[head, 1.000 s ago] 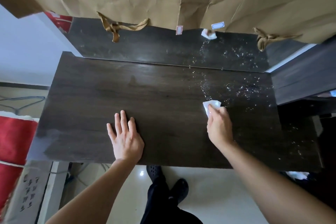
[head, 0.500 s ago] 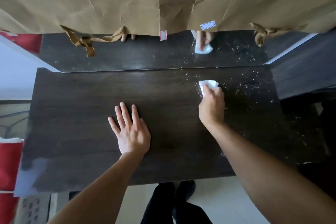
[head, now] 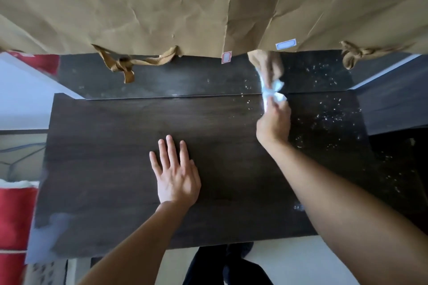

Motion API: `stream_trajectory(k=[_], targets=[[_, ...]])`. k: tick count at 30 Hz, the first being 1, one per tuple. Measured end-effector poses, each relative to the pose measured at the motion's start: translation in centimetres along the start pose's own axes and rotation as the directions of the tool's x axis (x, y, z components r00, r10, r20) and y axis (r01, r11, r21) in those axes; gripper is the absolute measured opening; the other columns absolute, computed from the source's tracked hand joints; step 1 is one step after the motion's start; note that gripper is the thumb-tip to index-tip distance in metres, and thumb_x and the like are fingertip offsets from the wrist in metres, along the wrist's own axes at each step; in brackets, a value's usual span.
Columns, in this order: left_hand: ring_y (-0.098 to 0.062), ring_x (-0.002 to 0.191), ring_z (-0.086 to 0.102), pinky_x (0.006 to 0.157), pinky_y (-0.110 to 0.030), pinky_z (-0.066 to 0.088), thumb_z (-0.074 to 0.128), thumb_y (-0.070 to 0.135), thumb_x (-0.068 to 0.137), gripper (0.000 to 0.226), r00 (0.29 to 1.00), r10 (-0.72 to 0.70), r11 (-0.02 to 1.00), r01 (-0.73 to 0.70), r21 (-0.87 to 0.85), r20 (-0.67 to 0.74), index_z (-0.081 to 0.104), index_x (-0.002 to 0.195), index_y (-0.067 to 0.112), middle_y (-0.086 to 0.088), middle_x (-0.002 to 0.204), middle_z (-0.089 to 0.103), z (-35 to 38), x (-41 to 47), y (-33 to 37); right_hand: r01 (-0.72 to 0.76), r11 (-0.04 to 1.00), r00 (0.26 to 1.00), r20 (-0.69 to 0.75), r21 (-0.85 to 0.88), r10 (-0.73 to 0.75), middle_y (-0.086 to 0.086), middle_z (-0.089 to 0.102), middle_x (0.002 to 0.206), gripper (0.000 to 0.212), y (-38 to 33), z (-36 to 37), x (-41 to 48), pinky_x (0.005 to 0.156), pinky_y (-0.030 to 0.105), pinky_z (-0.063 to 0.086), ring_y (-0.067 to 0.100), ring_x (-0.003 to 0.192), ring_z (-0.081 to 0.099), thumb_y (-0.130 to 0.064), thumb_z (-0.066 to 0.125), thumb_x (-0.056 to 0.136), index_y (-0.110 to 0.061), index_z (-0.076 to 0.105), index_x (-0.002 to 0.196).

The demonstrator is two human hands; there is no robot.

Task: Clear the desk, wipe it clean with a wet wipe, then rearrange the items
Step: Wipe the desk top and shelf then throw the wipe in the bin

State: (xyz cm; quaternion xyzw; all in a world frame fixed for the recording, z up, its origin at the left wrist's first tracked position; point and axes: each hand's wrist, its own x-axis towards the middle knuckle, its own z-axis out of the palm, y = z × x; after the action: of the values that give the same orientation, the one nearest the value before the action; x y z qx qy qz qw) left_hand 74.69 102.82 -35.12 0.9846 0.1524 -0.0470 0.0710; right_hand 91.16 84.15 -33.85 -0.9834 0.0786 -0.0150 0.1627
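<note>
One crumpled white wet wipe point(head: 274, 97) sits at the back edge of the dark brown wooden desk point(head: 115, 150), pinched tight in the right hand point(head: 273, 122). The left hand point(head: 177, 180) lies flat with fingers spread near the middle. Many small white crumbs point(head: 328, 120) dot the right side. A shiny dark panel point(head: 162, 78) stands behind, under wrinkled brown paper point(head: 139, 7).

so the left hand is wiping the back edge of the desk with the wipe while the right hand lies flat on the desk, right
Not quite: the hands are swapped. In the head view the right hand holds the wipe at the back edge of the desk, by the mirror, while the left hand lies flat, fingers spread, near the middle of the desk.
</note>
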Motion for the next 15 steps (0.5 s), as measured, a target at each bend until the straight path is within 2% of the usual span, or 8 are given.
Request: stream_trajectory(k=[2,4,7,9,12,14,15], targets=[[-0.041,0.14,0.023,0.112,-0.057,0.015,0.033,0.031,0.089,0.054,0.998,0.056,0.998,-0.056,0.004,-0.005,0.045,0.135,0.004,-0.024,0.15,0.03,-0.1,0.3,-0.7,0.192,0.981,0.978,0.08,0.04,-0.195,0.014,0.05,0.115,0.057,-2.5,0.9,-2.6,0.081,0.039,0.043,0.033,0.101,0.047,0.008,0.048,0.074,-0.015,0.054,0.126],[-0.038,0.14,0.024,0.112,-0.055,0.017,0.032,0.033,0.091,0.054,0.992,0.128,0.992,-0.128,0.003,-0.008,0.047,0.136,0.006,-0.022,0.15,0.032,-0.3,0.6,-1.7,0.384,0.917,0.9,0.176,0.108,-0.397,0.01,0.052,0.103,0.061,-2.2,0.8,-6.4,0.07,0.037,0.045,0.029,0.093,0.048,0.011,0.05,0.073,-0.019,0.057,0.126],[-0.035,0.142,0.022,0.113,-0.053,0.017,0.031,0.034,0.092,0.054,0.984,0.178,0.984,-0.178,-0.007,-0.012,0.047,0.137,0.009,-0.02,0.15,0.032,-0.6,0.8,-2.6,0.532,0.836,0.818,0.173,0.134,-0.549,0.007,0.054,0.095,0.052,2.8,-0.6,-9.7,0.065,0.032,0.048,0.024,0.083,0.051,0.008,0.052,0.076,-0.015,0.062,0.122],[-0.035,0.142,0.021,0.114,-0.053,0.016,0.031,0.033,0.093,0.053,0.984,0.178,0.984,-0.178,-0.022,-0.014,0.046,0.137,0.009,-0.02,0.151,0.031,-0.6,0.7,-2.6,0.492,0.866,0.859,0.111,0.086,-0.499,0.009,0.054,0.093,0.047,5.1,-1.6,-8.6,0.067,0.034,0.049,0.026,0.083,0.052,0.005,0.053,0.079,-0.014,0.063,0.12],[-0.035,0.143,0.02,0.115,-0.053,0.015,0.032,0.03,0.093,0.051,0.984,0.178,0.983,-0.179,-0.037,-0.02,0.045,0.138,0.008,-0.021,0.151,0.03,-0.5,0.7,-2.6,0.213,0.977,0.976,0.053,-0.017,-0.211,0.018,0.055,0.102,0.05,2.7,-1.3,-3.7,0.072,0.039,0.048,0.037,0.09,0.055,0.009,0.055,0.075,-0.011,0.06,0.121],[-0.035,0.143,0.021,0.114,-0.053,0.016,0.033,0.028,0.092,0.051,0.982,0.185,0.981,-0.187,-0.049,-0.034,0.046,0.137,0.008,-0.021,0.15,0.031,-0.4,0.7,-2.7,0.016,0.997,0.999,0.047,-0.075,-0.012,0.018,0.049,0.12,0.045,-1.2,-0.2,-0.8,0.08,0.04,0.047,0.035,0.105,0.051,0.003,0.05,0.082,-0.009,0.05,0.125],[-0.036,0.142,0.021,0.114,-0.053,0.016,0.034,0.027,0.092,0.05,0.981,0.187,0.98,-0.189,-0.054,-0.04,0.046,0.136,0.008,-0.022,0.15,0.032,-0.4,0.7,-2.6,-0.038,0.995,0.998,0.054,-0.094,0.043,0.017,0.046,0.123,0.042,-3.3,0.4,-0.4,0.082,0.04,0.046,0.033,0.109,0.048,-0.001,0.047,0.086,-0.006,0.046,0.127]])
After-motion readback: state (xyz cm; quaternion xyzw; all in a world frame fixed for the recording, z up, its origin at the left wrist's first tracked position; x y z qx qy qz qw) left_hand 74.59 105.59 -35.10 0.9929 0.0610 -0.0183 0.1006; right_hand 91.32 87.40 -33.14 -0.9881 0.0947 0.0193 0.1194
